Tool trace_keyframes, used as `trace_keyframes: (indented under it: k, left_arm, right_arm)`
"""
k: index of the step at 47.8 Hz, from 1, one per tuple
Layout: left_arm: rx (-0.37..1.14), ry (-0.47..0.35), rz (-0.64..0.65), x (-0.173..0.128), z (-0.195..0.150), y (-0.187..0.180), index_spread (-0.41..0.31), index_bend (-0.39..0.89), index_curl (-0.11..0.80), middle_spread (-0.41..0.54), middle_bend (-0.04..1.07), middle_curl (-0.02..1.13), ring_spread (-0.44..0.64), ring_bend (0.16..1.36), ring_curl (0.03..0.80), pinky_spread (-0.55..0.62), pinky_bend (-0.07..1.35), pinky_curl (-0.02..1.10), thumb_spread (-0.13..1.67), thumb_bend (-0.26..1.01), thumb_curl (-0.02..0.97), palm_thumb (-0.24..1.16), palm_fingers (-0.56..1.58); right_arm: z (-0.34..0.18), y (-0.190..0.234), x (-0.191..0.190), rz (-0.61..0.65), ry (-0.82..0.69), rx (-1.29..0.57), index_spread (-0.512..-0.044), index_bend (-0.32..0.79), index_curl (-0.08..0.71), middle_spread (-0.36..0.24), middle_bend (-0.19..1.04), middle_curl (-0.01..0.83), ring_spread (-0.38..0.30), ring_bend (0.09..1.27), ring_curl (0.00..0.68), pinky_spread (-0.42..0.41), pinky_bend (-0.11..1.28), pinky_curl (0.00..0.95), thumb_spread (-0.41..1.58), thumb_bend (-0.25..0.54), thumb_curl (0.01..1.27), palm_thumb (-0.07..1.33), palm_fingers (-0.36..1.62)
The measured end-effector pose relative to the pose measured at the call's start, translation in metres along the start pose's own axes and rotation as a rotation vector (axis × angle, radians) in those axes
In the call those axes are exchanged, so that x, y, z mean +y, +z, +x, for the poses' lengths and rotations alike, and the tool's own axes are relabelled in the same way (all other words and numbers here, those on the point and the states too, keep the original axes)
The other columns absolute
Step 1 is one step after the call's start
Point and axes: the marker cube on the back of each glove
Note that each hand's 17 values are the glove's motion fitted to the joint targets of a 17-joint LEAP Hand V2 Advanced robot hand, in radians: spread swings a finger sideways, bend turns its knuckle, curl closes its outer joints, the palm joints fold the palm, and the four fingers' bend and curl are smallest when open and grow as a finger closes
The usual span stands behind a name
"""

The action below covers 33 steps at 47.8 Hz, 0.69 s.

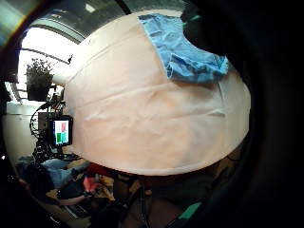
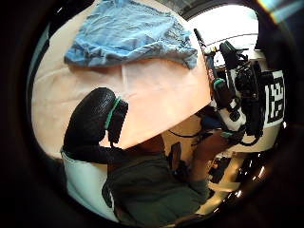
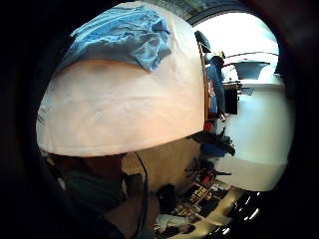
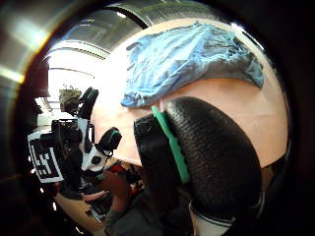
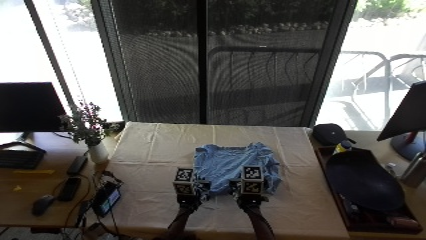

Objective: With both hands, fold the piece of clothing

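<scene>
1. At the far left, a dark monitor (image 5: pixel 30 106) is standing on a side desk, with a keyboard (image 5: pixel 16 159) in front of it.
2. Next, a potted plant (image 5: pixel 86 131) is sitting just beside the left edge of the table (image 5: pixel 153 155), which is wearing a cream cloth.
3. Your left hand (image 5: pixel 187 195) is hovering over the table's near part, just beside the shirt's near left edge. I cannot tell how far its fingers are open, or whether it is touching the cloth.
4. The blue shirt (image 5: pixel 233 165) is lying loosely bunched on the middle of the table, between and just beyond your two hands.
5. Your right hand (image 5: pixel 249 192) is hanging at the shirt's near right edge. I cannot tell whether it is gripping anything.
6. At the right, a dark tray (image 5: pixel 363 182) is resting on a side surface, with a small black pouch (image 5: pixel 329 133) behind it.
</scene>
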Motion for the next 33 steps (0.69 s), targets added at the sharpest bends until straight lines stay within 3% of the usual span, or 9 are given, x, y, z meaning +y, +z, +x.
trace_keyframes:
  k: [5, 11, 20, 33]
  left_arm:
    - [-0.019, 0.007, -0.021, 0.006, -0.005, 0.005, -0.080, 0.12, 0.070, -0.015, 0.23, 0.14, 0.09, 0.44, 0.153, 0.12, 0.48, 0.16, 0.69, 0.19, 0.099, 0.33, 0.48]
    - [-0.057, 0.012, -0.007, 0.003, -0.014, 0.010, -0.098, 0.14, 0.119, -0.018, 0.22, 0.20, 0.13, 0.46, 0.195, 0.15, 0.51, 0.20, 0.91, 0.17, 0.139, 0.35, 0.44]
    - [-0.064, 0.026, 0.001, -0.004, -0.019, 0.007, -0.109, 0.14, 0.171, -0.020, 0.20, 0.26, 0.15, 0.47, 0.225, 0.18, 0.53, 0.23, 1.06, 0.12, 0.186, 0.36, 0.42]
    - [-0.073, 0.019, -0.056, 0.000, -0.031, 0.001, -0.113, 0.14, 0.219, -0.021, 0.20, 0.31, 0.16, 0.48, 0.255, 0.19, 0.53, 0.26, 1.13, 0.05, 0.236, 0.39, 0.40]
  right_arm:
    - [-0.004, 0.000, 0.000, -0.009, -0.015, -0.005, -0.267, 0.17, 0.094, -0.011, 0.19, 0.079, 0.082, 0.17, 0.039, 0.175, 0.53, 0.174, 0.72, 0.135, 0.06, 0.22, 0.15]
    - [-0.011, 0.001, -0.001, -0.025, -0.040, -0.002, -0.331, 0.17, 0.146, -0.013, 0.19, 0.127, 0.107, 0.18, 0.064, 0.217, 0.57, 0.224, 0.97, 0.125, 0.09, 0.23, 0.13]
    - [-0.014, 0.003, -0.004, -0.028, -0.062, -0.015, -0.367, 0.16, 0.199, -0.014, 0.19, 0.178, 0.125, 0.19, 0.099, 0.241, 0.59, 0.264, 1.15, 0.094, 0.12, 0.24, 0.11]
    - [-0.013, 0.002, -0.005, -0.083, -0.083, -0.007, -0.381, 0.15, 0.241, -0.011, 0.19, 0.233, 0.134, 0.20, 0.141, 0.242, 0.60, 0.296, 1.23, 0.046, 0.17, 0.26, 0.09]
